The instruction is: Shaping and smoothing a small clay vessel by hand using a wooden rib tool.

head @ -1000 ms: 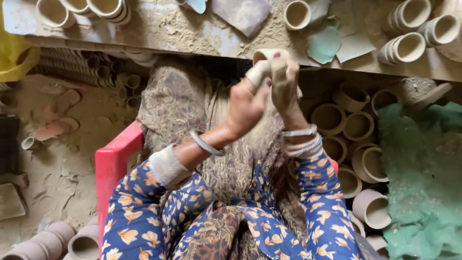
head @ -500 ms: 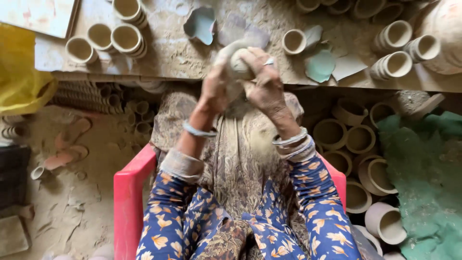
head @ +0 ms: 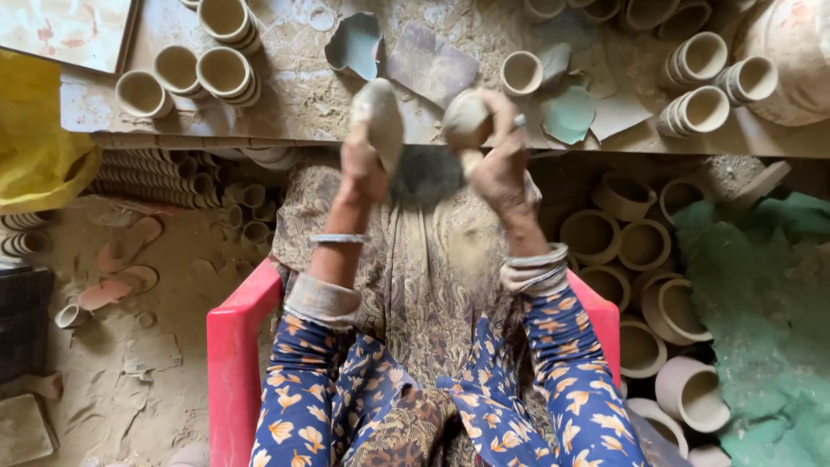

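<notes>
- The fingers (head: 367,143) of the left hand (head: 363,169) were wrapped around a small unfired clay cup (head: 379,117), gripping it from below so its rounded grey body rose above the knuckles.
- The fingers (head: 510,130) of the right hand (head: 501,169) were closed on a second clay cup (head: 467,119), held at the same height, at 3 o'clock from the first and a little apart from it.
- Both cups hung in the air over the near edge of the bench (head: 303,104), above the person's lap.
- Each wrist carried a metal bangle (head: 337,239), and the sleeves (head: 553,346) were dark blue with orange flowers.
- Beneath the arms, a patterned brown cloth (head: 424,285) covered the lap, dusted with pale clay.
- The person sat on a red plastic chair (head: 232,346), whose arms showed at both sides.
- On the dusty bench, at 12 o'clock from the hands, lay a grey shard (head: 432,65), a teal shard (head: 354,43) and a single upright cup (head: 521,72).
- At 10 o'clock stood stacked clay cups (head: 225,73) with their mouths up; at 2 o'clock more stacks (head: 700,108) lay on their sides.
- At 3 o'clock, below the bench, open clay cups (head: 644,246) crowded the floor beside a green cloth (head: 761,303).
- At 9 o'clock a yellow bag (head: 35,147) sat against the bench, with pink sandals (head: 121,268) on the sandy floor.
</notes>
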